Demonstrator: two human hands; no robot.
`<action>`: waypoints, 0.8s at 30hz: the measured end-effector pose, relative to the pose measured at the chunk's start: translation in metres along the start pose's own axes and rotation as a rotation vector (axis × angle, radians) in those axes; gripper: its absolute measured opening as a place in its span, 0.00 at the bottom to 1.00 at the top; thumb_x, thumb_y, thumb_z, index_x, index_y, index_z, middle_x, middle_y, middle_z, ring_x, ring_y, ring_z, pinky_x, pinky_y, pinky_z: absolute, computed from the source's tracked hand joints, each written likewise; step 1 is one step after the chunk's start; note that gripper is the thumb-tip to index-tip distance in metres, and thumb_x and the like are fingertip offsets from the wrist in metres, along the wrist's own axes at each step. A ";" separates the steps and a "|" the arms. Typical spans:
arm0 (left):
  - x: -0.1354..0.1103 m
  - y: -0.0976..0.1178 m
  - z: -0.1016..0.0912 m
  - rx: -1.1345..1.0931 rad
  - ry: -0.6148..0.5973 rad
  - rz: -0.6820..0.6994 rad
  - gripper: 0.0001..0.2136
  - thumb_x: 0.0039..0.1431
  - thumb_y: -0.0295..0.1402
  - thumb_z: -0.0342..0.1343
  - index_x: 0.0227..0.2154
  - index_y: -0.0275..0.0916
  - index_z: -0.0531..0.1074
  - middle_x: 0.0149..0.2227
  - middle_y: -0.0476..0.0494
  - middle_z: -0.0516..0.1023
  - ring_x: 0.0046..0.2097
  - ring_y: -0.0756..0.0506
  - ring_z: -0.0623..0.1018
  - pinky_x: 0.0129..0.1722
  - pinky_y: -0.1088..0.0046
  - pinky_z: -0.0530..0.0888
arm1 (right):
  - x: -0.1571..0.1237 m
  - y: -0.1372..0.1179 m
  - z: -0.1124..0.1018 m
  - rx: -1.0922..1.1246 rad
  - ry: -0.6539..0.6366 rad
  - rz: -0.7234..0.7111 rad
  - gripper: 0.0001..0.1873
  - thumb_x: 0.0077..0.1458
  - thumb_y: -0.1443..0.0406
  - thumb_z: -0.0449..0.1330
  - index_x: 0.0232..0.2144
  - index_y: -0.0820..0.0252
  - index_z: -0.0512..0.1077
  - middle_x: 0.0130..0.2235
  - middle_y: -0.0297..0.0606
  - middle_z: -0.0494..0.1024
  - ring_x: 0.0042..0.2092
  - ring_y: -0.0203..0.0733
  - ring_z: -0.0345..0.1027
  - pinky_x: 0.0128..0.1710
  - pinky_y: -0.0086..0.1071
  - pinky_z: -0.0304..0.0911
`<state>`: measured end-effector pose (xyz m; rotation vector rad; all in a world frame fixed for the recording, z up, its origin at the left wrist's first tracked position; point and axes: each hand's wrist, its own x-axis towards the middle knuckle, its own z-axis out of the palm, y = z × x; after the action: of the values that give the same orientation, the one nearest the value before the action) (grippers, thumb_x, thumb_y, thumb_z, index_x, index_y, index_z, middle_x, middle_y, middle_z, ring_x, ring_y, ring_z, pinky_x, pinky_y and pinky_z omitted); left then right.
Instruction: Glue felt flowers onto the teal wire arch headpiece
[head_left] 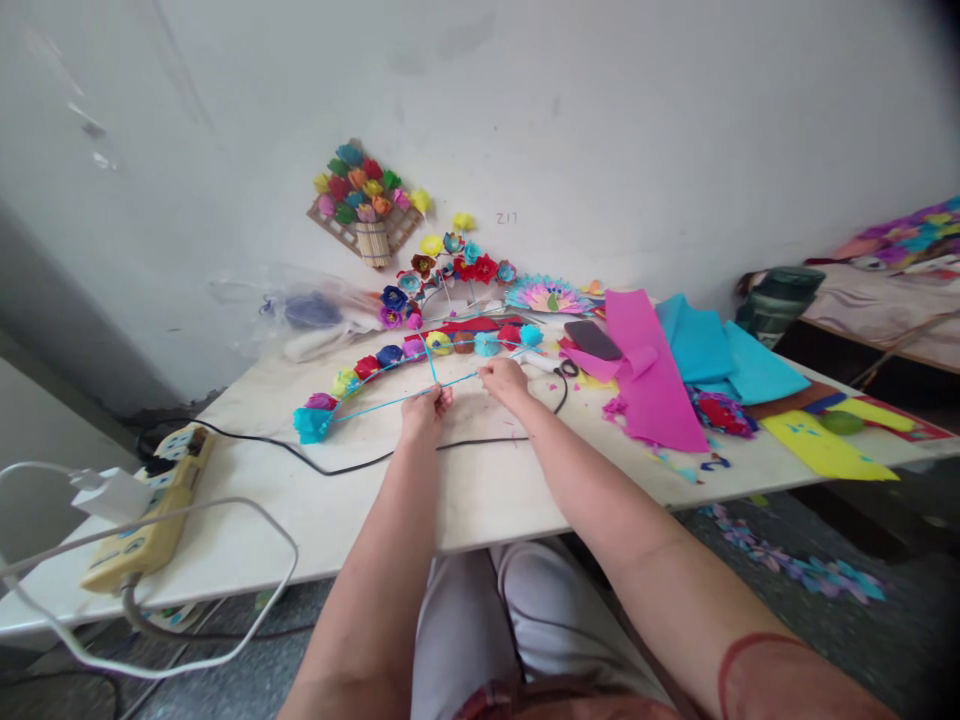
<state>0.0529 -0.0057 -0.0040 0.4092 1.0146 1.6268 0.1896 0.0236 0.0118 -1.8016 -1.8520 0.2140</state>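
Observation:
On the table lies a curved frame with a row of colourful paper flowers (pixel 389 356) along its arc. A thin blue-wrapped rod (pixel 367 405) crosses between the arc's ends. Another thin blue piece (pixel 429 355) rises from it, with a pink flower near its top. My left hand (pixel 424 408) is closed around the rod where these two pieces meet. Just to its right, my right hand (pixel 502 382) pinches the rod or a blue strip along it; which one is hard to see. A blue flower (pixel 311 425) marks the frame's left end.
Pink crepe paper (pixel 649 370), blue paper (pixel 697 345) and a phone (pixel 592 340) lie to the right. A black cable (pixel 352 468) crosses the table near my wrists. At left sits a power strip (pixel 161 510). Finished flowers (pixel 450 270) stand by the wall.

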 end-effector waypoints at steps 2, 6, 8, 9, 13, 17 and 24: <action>0.000 -0.001 0.000 0.023 -0.029 0.006 0.05 0.47 0.18 0.49 0.20 0.28 0.67 0.16 0.46 0.70 0.18 0.54 0.69 0.19 0.82 0.68 | 0.002 0.001 -0.001 -0.013 0.018 0.000 0.15 0.51 0.59 0.47 0.28 0.56 0.73 0.33 0.35 0.75 0.36 0.37 0.66 0.31 0.26 0.58; 0.001 -0.003 -0.001 0.066 -0.057 0.035 0.05 0.47 0.19 0.49 0.20 0.30 0.66 0.15 0.47 0.69 0.17 0.54 0.69 0.19 0.82 0.68 | 0.012 0.005 -0.011 -0.019 0.080 0.011 0.17 0.52 0.59 0.46 0.28 0.56 0.73 0.32 0.36 0.75 0.36 0.39 0.66 0.31 0.27 0.58; 0.001 -0.004 -0.001 0.080 -0.063 0.053 0.05 0.47 0.19 0.48 0.20 0.30 0.65 0.15 0.47 0.69 0.18 0.54 0.69 0.19 0.82 0.68 | 0.019 0.010 -0.018 -0.014 0.129 0.024 0.17 0.52 0.59 0.46 0.30 0.56 0.73 0.33 0.37 0.75 0.36 0.40 0.66 0.32 0.28 0.58; 0.001 -0.004 -0.001 0.082 -0.066 0.059 0.05 0.47 0.19 0.48 0.20 0.30 0.65 0.16 0.47 0.69 0.18 0.54 0.69 0.19 0.81 0.68 | 0.022 0.014 -0.022 -0.012 0.166 0.033 0.16 0.52 0.59 0.46 0.31 0.56 0.73 0.33 0.37 0.75 0.37 0.40 0.66 0.33 0.28 0.58; 0.002 -0.005 -0.001 0.088 -0.064 0.059 0.05 0.47 0.19 0.48 0.21 0.30 0.65 0.16 0.46 0.69 0.18 0.54 0.69 0.19 0.81 0.69 | 0.033 0.039 -0.041 -0.010 0.333 0.151 0.16 0.52 0.60 0.45 0.36 0.54 0.71 0.35 0.38 0.75 0.38 0.41 0.66 0.35 0.30 0.58; 0.001 -0.004 0.001 0.108 -0.025 0.043 0.04 0.47 0.19 0.49 0.22 0.30 0.65 0.17 0.46 0.70 0.18 0.54 0.69 0.19 0.80 0.69 | 0.041 0.071 -0.057 -0.084 0.390 0.287 0.16 0.51 0.62 0.46 0.37 0.55 0.70 0.36 0.41 0.74 0.38 0.44 0.67 0.34 0.33 0.58; -0.001 -0.003 0.001 0.107 -0.030 0.052 0.03 0.46 0.19 0.49 0.22 0.30 0.65 0.17 0.46 0.69 0.18 0.54 0.69 0.19 0.80 0.69 | 0.053 0.117 -0.068 -0.156 0.337 0.322 0.15 0.48 0.67 0.51 0.38 0.54 0.72 0.41 0.40 0.72 0.41 0.43 0.64 0.37 0.33 0.55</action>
<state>0.0557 -0.0061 -0.0055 0.5343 1.0793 1.6119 0.3271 0.0678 0.0277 -2.0902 -1.3741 -0.1179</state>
